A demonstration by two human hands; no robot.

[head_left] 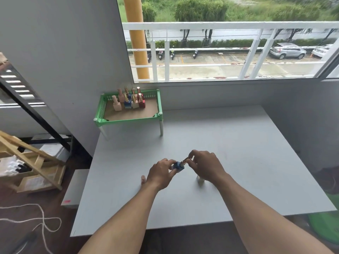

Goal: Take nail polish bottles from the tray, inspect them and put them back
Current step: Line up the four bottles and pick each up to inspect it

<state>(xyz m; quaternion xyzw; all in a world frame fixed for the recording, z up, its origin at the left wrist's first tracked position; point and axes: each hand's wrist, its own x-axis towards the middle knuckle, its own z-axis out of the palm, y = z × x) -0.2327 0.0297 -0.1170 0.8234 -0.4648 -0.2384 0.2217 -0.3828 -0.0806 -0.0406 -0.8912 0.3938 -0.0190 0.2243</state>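
Grey surface (238, 162) under a window, green tray (126, 120) at far left corner with bottles upright. Blue nail polish bottle (178, 166) above the surface, tilted, base pinched in left hand (161, 174) fingers (173, 172). Gold cap (185, 160) pinched between right hand (206, 166) fingers.

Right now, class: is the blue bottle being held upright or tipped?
Tipped. The blue bottle lies slanted between the left hand and right hand, gold cap pointing up-right, above the table.
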